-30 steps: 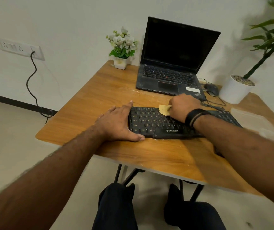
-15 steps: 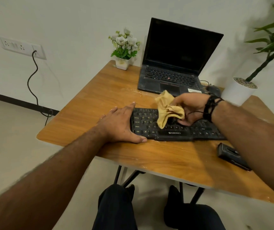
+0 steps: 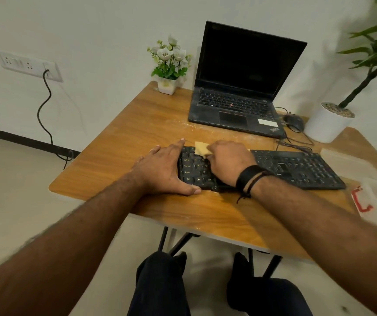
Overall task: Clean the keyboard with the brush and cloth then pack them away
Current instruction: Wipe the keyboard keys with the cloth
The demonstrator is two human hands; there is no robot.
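Note:
A black keyboard (image 3: 297, 167) lies across the wooden table (image 3: 137, 124). My left hand (image 3: 162, 169) rests flat against its left end, thumb along the front edge, fingers straight. My right hand (image 3: 228, 163) presses a yellow cloth (image 3: 201, 148) onto the keys at the keyboard's left part; only a corner of the cloth shows beyond my fingers. The brush is not in view.
A black laptop (image 3: 240, 87) stands open at the back, with a small flower pot (image 3: 167, 85) to its left and a mouse (image 3: 294, 122) and large white plant pot (image 3: 326, 124) to its right. A clear plastic box with a red clip (image 3: 374, 201) sits at the right edge.
My right hand, which had lifted the cloth bunched above the keys, has brought it down onto the keyboard's left part. My left hand has stayed at the keyboard's left end.

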